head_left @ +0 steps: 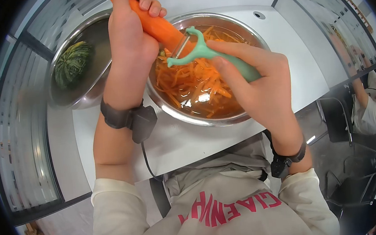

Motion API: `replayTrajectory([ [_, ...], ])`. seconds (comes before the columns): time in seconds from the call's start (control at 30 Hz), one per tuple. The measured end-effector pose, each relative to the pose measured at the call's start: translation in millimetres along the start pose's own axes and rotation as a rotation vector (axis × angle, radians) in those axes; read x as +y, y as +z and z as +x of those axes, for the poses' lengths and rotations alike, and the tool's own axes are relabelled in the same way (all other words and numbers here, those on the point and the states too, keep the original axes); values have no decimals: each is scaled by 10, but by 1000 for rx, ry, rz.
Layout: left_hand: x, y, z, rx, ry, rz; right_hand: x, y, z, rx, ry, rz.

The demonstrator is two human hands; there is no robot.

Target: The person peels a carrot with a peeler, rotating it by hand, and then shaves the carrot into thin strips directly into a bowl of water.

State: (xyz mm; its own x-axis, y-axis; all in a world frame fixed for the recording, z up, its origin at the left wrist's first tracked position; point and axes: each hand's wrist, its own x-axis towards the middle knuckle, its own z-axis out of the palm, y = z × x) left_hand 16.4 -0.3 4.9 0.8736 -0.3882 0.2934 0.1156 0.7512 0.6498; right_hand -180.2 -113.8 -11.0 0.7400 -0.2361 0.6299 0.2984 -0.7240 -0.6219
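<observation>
My left hand (137, 19) is wrapped round a peeled-looking orange carrot (158, 27), which slants down to the right over a metal bowl. In my right hand (256, 75) is a mint-green Y-shaped peeler (201, 49), gripped by its handle. Its blade lies against the lower end of the carrot. Beneath both hands, the metal bowl (183, 117) holds water and many orange carrot shreds (194, 81). The carrot's upper end is partly hidden by my left hand.
A second metal bowl (81, 102) at the left holds water and a dark green ridged vegetable (72, 65). Both bowls stand on a white table (300, 67) with glass partitions around it. A cable hangs from my left wristband (127, 118). Chairs (335, 118) and a seated person (375, 105) are at the right.
</observation>
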Motion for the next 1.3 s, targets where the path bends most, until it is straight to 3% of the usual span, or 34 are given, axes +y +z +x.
replayTrajectory([
  [0.23, -10, 56, -51, 13, -31, 1, 27, 161, 87, 96, -148, -113],
  [0.63, 199, -5, 38, 29, 113, -2, 350, 125, -145, 60, -91, -199],
  [0.73, 187, -15, 46, 43, 100, 27, 204, -55, -110, -8, -132, -572],
  [0.83, 121, 19, 38, 68, 79, 33, 245, -63, -67, 101, -327, -770],
  [0.93, 106, 56, -10, 80, 42, 9, 236, -61, -60, 143, -390, -837],
  [1.03, 101, 90, -32, 84, 24, -3, 200, -67, -49, 137, -368, -754],
  [1.13, 62, 60, -28, 51, 29, 9, 70, -29, -44, 76, -78, -174],
  [1.3, -10, 106, -63, 83, 42, 67, 20, 81, 29, 27, -51, -5],
])
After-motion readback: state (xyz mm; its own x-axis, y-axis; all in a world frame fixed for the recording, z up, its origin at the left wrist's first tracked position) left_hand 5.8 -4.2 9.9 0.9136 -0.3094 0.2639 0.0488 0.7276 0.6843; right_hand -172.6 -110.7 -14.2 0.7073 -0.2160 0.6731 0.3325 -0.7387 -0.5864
